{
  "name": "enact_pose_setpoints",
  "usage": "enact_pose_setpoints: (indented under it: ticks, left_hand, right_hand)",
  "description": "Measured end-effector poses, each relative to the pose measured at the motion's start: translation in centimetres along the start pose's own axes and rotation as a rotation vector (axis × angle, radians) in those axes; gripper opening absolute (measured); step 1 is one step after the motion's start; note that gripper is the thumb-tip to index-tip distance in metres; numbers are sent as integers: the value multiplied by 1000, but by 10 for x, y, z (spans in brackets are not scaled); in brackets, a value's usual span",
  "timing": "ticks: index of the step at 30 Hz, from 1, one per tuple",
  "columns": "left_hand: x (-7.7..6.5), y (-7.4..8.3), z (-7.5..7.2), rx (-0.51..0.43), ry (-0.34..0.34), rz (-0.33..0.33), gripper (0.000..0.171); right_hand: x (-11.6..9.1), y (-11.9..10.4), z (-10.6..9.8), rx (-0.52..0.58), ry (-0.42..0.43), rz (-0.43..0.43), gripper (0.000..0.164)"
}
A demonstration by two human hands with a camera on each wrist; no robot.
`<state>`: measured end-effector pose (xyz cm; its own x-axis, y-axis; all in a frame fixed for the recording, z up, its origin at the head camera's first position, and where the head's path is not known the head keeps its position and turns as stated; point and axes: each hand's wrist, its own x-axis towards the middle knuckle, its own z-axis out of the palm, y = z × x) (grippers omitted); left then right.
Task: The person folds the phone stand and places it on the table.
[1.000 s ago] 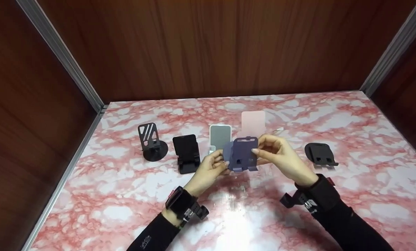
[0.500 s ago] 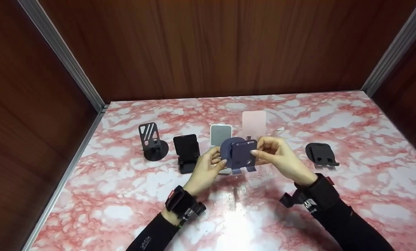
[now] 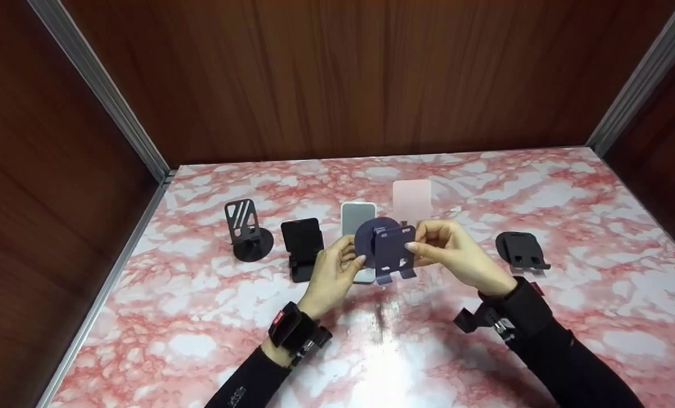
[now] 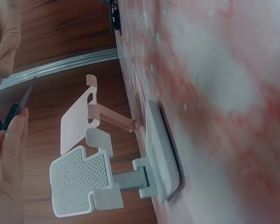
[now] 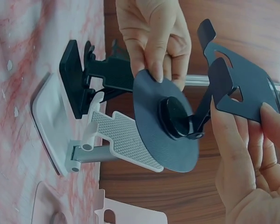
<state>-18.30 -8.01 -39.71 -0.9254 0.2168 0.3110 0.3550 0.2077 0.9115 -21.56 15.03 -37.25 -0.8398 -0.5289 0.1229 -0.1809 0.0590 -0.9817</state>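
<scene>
Between both hands, above the table, is a dark blue-purple phone stand (image 3: 394,252) with a round base and a slotted back plate ending in two hooks. My left hand (image 3: 333,269) pinches the edge of its round base (image 5: 151,121). The right hand (image 3: 456,252) grips the side edge of the back plate (image 5: 245,86), thumb on one face and fingers behind. In the right wrist view, a hinged arm joins base and plate, which stand apart at an angle. Behind it stand a white-and-grey phone stand (image 3: 358,218) and a pink phone stand (image 3: 411,198).
A black stand with slanted slots (image 3: 242,224) and a black phone stand (image 3: 303,246) are on the left. A folded black stand (image 3: 521,251) lies on the right of the marbled table (image 3: 201,345). Wooden panels (image 3: 371,73) enclose the back and sides.
The phone stand's round base has come out from behind the back plate, swinging left and slightly up, so the stand looks more unfolded. Both hands keep their hold and barely shift.
</scene>
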Motion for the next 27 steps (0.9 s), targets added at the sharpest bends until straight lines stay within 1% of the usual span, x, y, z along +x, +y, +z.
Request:
enact_pose_setpoints:
  ticks: [3, 10, 12, 15, 21, 24, 27]
  left_hand:
    - [0, -1, 1, 34, 26, 58, 22]
    - [6, -30, 2, 133, 52, 200, 21]
    - [5, -30, 1, 163, 61, 245, 21]
    - [4, -30, 0, 200, 69, 294, 20]
    - [4, -30, 0, 227, 65, 372, 18]
    - [3, -30, 1, 272, 68, 414, 17]
    - [3, -30, 1, 346, 82, 466, 16]
  right_hand:
    - [1, 2, -1, 24, -17, 14, 14]
    - [0, 8, -6, 47, -88, 16, 13]
    - [1, 10, -6, 55, -115, 9, 12]
    - [1, 11, -6, 74, -148, 14, 12]
    - [2, 15, -7, 94, -183, 46, 11]
    - [2, 17, -8, 99, -200, 62, 11]
    - [2, 19, -9, 115, -216, 78, 10]
